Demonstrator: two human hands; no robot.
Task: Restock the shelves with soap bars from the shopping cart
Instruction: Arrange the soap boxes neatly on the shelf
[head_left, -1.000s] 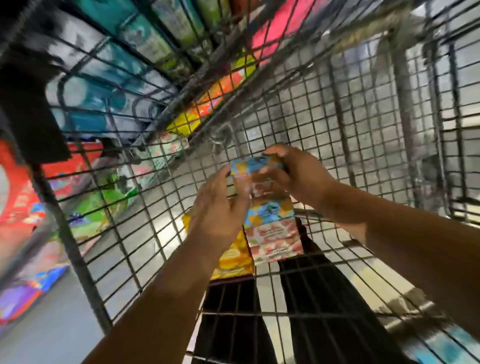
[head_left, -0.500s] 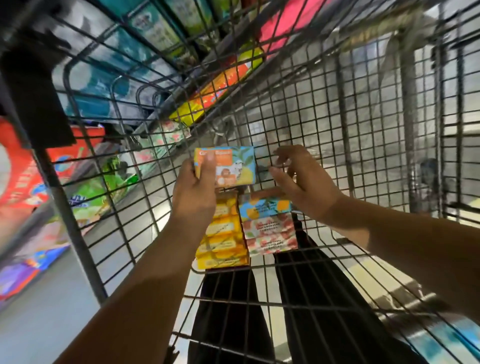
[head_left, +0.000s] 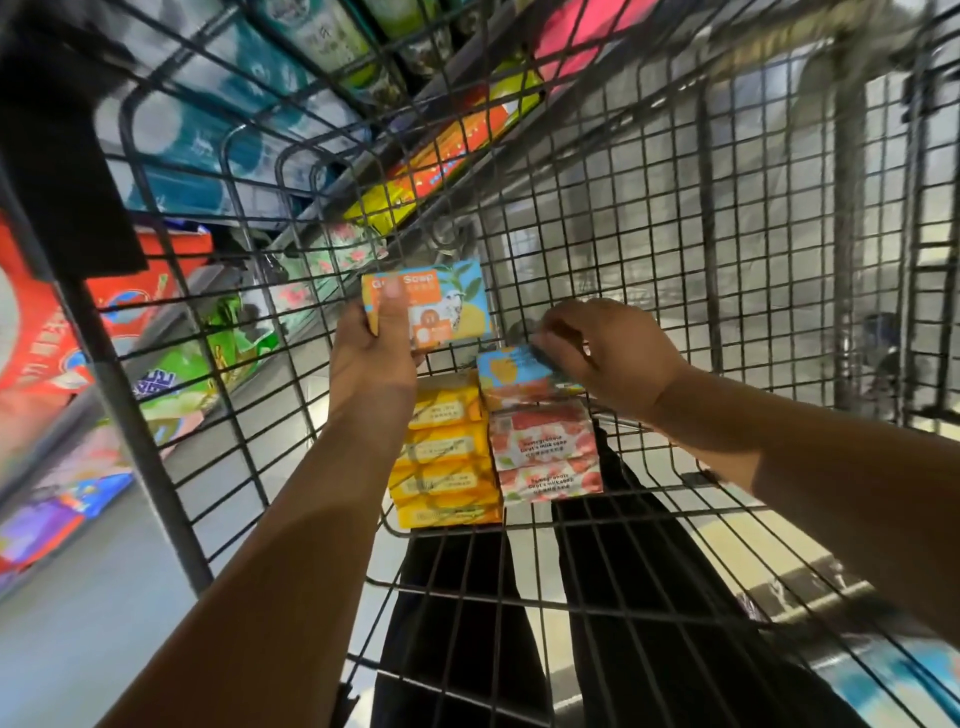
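Note:
Inside the wire shopping cart (head_left: 649, 218), my left hand (head_left: 371, 358) holds an orange-and-blue goat soap box (head_left: 436, 306) lifted above the stacks. Below it stands a stack of yellow soap boxes (head_left: 447, 457). Beside that is a stack of pink pomegranate soap boxes (head_left: 543, 452) with another orange-and-blue soap box (head_left: 511, 371) on top. My right hand (head_left: 618, 353) pinches the far edge of that top box, which still rests on the stack.
Store shelves (head_left: 249, 130) with bright packaged goods run along the left outside the cart: blue, red, green and yellow packs. Cart mesh walls surround both hands. Dark trouser legs (head_left: 623, 597) show through the cart floor. Grey floor lies at lower left.
My left hand took one orange-and-blue box off the stack and raised it. My right hand let go of it and dropped onto the box that now tops the pink stack.

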